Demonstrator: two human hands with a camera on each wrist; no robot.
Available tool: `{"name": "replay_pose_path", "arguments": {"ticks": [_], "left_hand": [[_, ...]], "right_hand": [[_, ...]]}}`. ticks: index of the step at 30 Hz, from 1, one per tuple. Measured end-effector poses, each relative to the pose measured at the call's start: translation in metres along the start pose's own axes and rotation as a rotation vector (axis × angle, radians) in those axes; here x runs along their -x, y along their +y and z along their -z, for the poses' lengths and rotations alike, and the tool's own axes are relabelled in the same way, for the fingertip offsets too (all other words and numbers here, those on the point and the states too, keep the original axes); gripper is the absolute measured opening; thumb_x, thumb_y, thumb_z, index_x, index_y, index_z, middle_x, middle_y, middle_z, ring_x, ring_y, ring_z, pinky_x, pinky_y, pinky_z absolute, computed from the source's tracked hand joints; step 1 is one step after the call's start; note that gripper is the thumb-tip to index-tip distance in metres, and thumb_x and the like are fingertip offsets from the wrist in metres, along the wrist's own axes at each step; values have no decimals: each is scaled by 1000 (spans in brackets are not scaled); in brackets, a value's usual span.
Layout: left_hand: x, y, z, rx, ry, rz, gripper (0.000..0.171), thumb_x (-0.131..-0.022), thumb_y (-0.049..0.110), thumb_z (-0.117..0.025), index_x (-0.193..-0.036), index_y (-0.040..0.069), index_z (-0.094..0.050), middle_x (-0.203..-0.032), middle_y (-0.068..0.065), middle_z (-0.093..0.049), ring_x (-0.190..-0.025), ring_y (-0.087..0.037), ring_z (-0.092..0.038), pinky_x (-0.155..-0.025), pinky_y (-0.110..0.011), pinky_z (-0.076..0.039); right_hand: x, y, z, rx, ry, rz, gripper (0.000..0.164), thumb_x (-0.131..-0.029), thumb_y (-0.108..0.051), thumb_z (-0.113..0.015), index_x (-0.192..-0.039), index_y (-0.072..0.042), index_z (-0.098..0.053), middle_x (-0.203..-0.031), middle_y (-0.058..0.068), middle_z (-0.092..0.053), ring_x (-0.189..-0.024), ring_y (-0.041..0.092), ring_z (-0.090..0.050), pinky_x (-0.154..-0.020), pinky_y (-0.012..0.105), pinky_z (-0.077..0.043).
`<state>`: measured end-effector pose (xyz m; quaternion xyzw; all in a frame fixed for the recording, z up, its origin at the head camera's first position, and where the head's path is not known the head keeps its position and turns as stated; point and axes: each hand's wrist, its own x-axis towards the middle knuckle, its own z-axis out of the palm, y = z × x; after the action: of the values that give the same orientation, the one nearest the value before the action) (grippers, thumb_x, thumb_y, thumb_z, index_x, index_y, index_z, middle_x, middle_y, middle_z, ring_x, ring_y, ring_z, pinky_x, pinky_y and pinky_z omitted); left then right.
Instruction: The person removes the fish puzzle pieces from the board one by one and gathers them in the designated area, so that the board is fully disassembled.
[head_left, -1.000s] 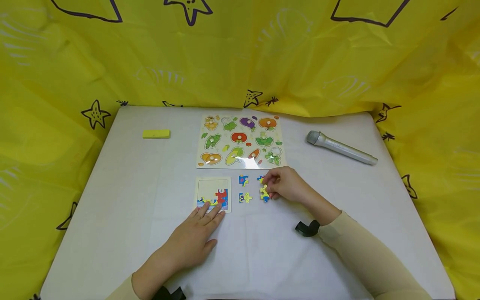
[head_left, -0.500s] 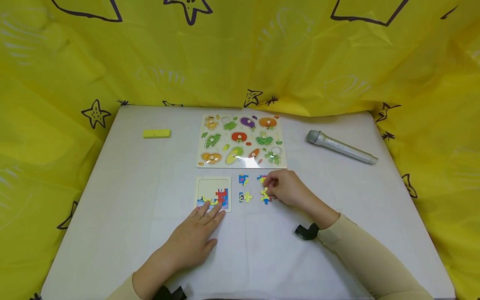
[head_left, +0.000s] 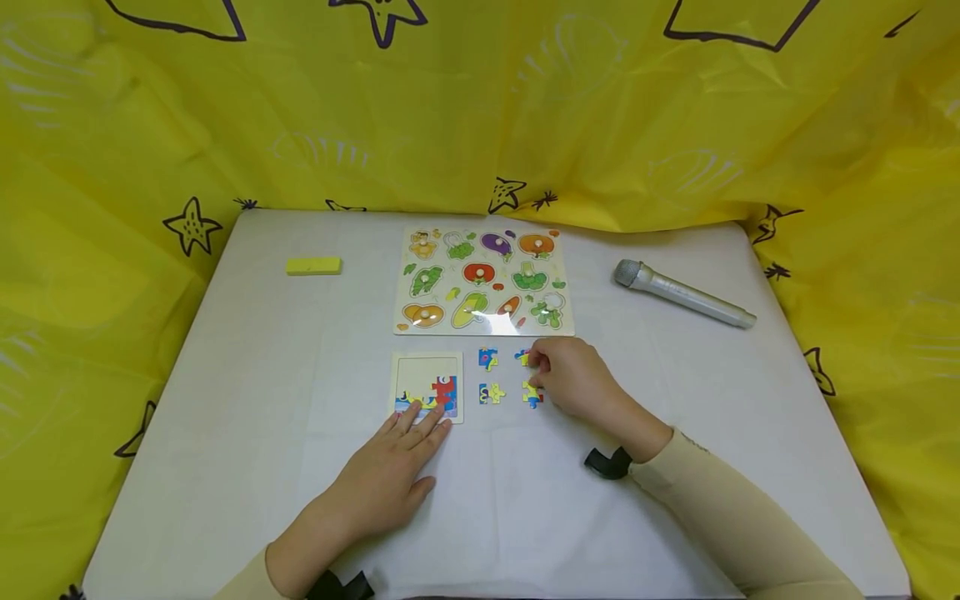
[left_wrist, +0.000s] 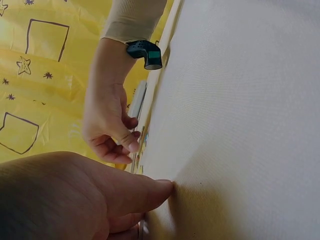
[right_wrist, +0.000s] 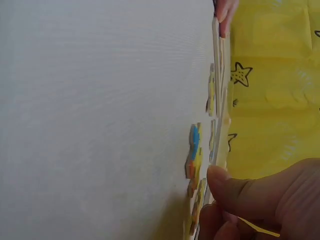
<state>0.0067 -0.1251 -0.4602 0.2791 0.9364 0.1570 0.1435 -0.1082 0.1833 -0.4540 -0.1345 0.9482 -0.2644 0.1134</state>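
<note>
My left hand (head_left: 386,479) lies with fingers extended over the lower edge of a small square jigsaw tray (head_left: 427,367). Some red, yellow and blue pieces (head_left: 445,390) sit in its lower part; my fingertips cover some of them. To the right, my right hand (head_left: 577,383) hovers at two loose puzzle pieces. Its fingers are loosely bent over the upper piece (head_left: 522,357), partly hiding it. The thumb is near the lower yellow, blue and red piece (head_left: 533,396), which lies flat. In the right wrist view the thumb (right_wrist: 225,187) stands apart from this piece (right_wrist: 194,155).
Two more loose pieces, an upper one (head_left: 488,359) and a lower one (head_left: 492,394), lie between tray and right hand. Behind is a vegetable peg puzzle board (head_left: 480,325). A yellow block (head_left: 313,266) lies back left, a silver microphone (head_left: 686,296) back right.
The lower right puzzle piece has turned slightly and shifted a little right under my right hand, which now sits off it, nearer the upper piece. My left hand stays still.
</note>
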Motion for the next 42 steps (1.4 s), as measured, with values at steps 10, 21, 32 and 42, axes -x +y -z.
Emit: {"name": "replay_pose_path", "arguments": {"ticks": [10, 21, 32, 42], "left_hand": [[-1, -1, -1, -20, -6, 4, 70, -101, 31, -72, -163, 11, -47, -174, -7, -40, -165, -40, -30, -133, -59, -29], [-2, -2, -1, -19, 15, -30, 69, -101, 28, -73, -162, 7, -49, -173, -11, -42, -163, -44, -33, -132, -60, -31], [-1, -1, -2, -20, 22, -34, 67, -101, 27, -72, -160, 7, -50, -171, -11, -44, -162, -44, -34, -131, -60, -32], [-2, -3, -2, -27, 17, -36, 67, -101, 28, -72, -161, 7, -50, -172, -11, -43, -162, -44, -34, -131, -60, -32]], "right_hand": [[-19, -27, -9, -128, -72, 125, 21, -92, -10, -85, -112, -14, -80, -91, -2, -66, -82, 16, -59, -75, 31, -52], [-45, -66, -35, -183, -226, 246, 23, -98, -12, -79, -119, -20, -83, -99, -6, -69, -89, 13, -60, -78, 28, -52], [-57, -80, -45, -46, -294, 294, 19, -97, -11, -79, -115, -17, -85, -102, -2, -68, -94, 12, -59, -85, 28, -51], [-55, -79, -46, -27, -279, 311, 18, -95, -11, -81, -111, -18, -86, -102, -1, -68, -95, 12, -60, -86, 29, -51]]}}
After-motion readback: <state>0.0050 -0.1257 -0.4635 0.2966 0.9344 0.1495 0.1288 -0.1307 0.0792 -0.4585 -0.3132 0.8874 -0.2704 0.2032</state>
